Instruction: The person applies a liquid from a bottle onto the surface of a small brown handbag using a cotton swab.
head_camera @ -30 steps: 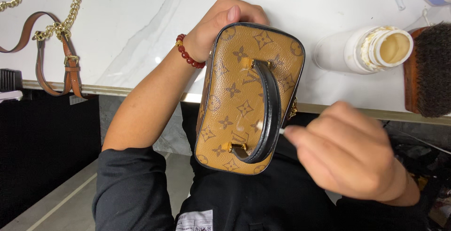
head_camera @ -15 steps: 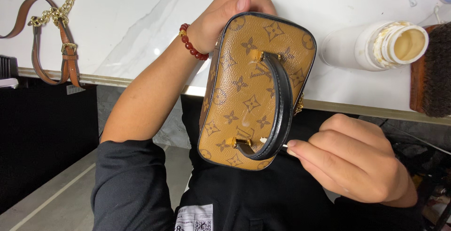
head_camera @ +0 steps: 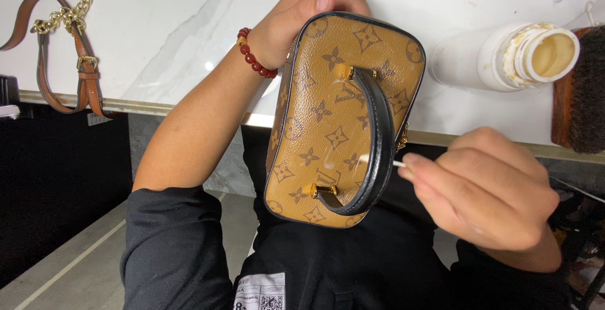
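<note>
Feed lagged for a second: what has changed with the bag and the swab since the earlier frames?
The right hand shifted its cotton swab a little along the black handle, tip on the canvas. The left hand still grips the brown bag; the open white bottle lies unmoved.

The bag is a small, boxy brown case with rounded corners, printed all over with darker star and flower marks and edged in black. It is held up off the white counter, top face toward the camera, tilted slightly. A black handle arches across that face, fixed by a gold fitting at each end. The swab, thin and white-tipped, touches the bag right beside the handle.
</note>
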